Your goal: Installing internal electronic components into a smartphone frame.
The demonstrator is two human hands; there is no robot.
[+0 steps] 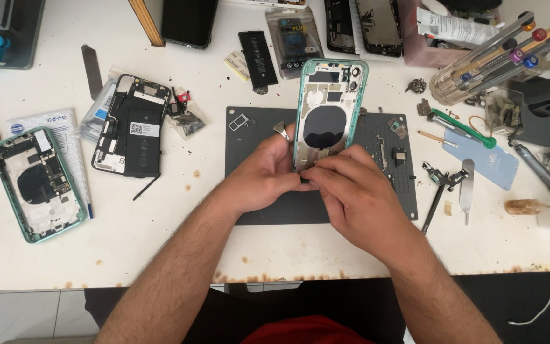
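Both hands grip the lower end of a green phone shell [330,108], held tilted above a grey mat [249,137]. The left hand [259,175] has its fingers [288,183] clamped on the shell's bottom left edge; the right hand [351,191] pinches the bottom edge beside them. Beyond the fingers, the shell's open inside faces up. Left of them on the tabletop [160,242] lie a black phone [132,127] and a second green shell [36,181].

Opened green phone housing [330,111], insides bared, tilted upright over the dark grey work mat [249,137].
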